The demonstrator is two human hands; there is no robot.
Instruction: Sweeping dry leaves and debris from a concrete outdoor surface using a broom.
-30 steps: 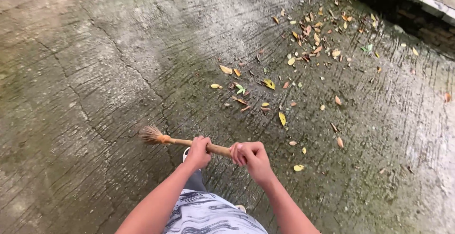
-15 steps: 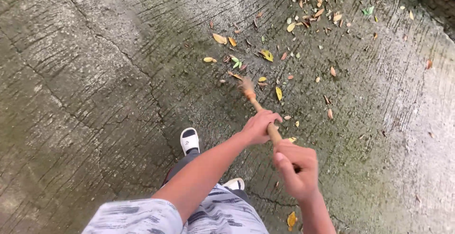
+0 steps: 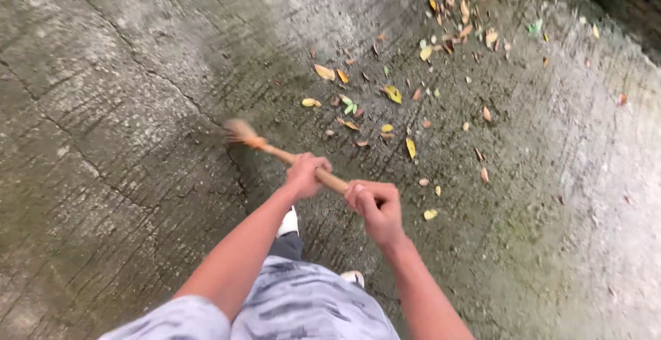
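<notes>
Both hands, left point(image 3: 304, 173) and right point(image 3: 375, 205), grip a broom point(image 3: 275, 151) mid-sweep; its blurred head must next swing toward the fallen leaves point(image 3: 392, 93)

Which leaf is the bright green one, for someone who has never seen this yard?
Start at the long crack running across the concrete ground, then go right past the broom's bristle end into the scatter of fallen leaves. Near its left edge lies the green leaf. Its neighbours are yellow, orange or brown; it is fresh green.
</notes>
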